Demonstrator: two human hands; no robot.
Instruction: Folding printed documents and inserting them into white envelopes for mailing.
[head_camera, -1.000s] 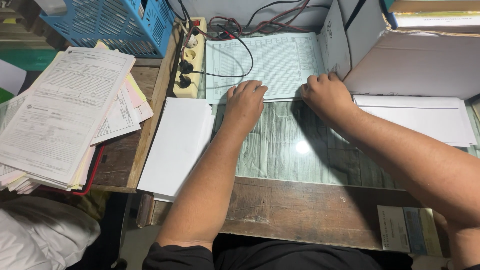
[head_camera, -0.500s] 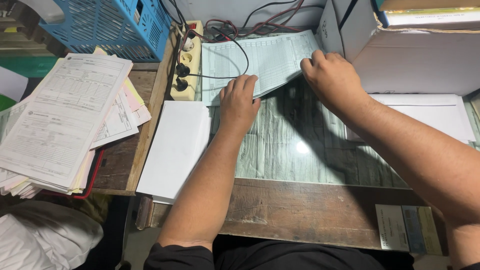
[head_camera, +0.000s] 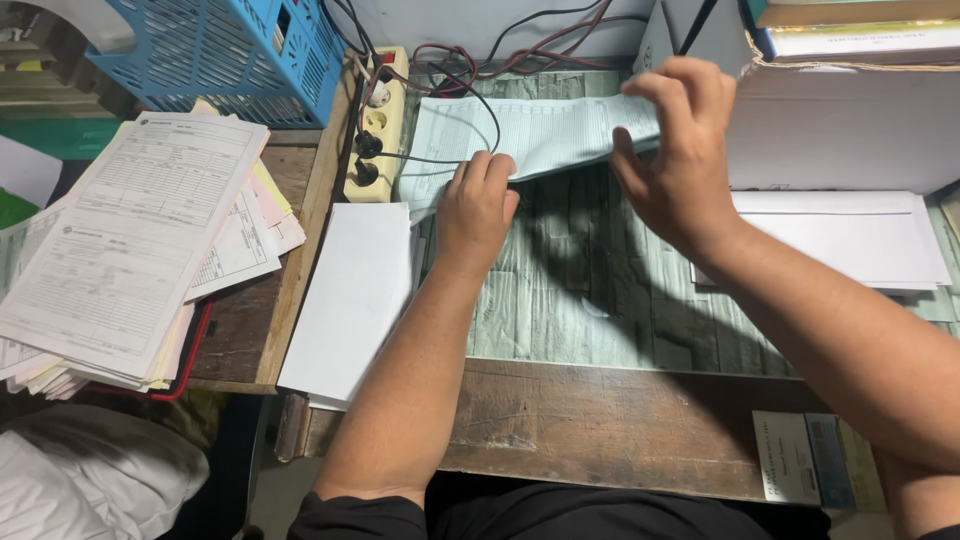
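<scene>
Lifted further now, 1 green sheet (head_camera: 540, 135), pinched by right hand (head_camera: 675, 150), left hand (head_camera: 478, 205) gripping its edge

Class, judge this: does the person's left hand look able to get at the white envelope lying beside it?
Probably yes: the left hand rests just right of the white envelope, with nothing between them or on top of it.

The middle of the tabletop (head_camera: 600, 300) lay open below the lifted green sheet (head_camera: 540, 135), giving free passage from the lower edge upward. At upper left a power strip (head_camera: 378, 125) with trailing cables (head_camera: 470, 70) and a blue basket (head_camera: 225, 50) blocked the way. A white box (head_camera: 840, 125) walled the upper right; white envelopes (head_camera: 350, 295) and stacked forms (head_camera: 130, 250) filled the left.
</scene>
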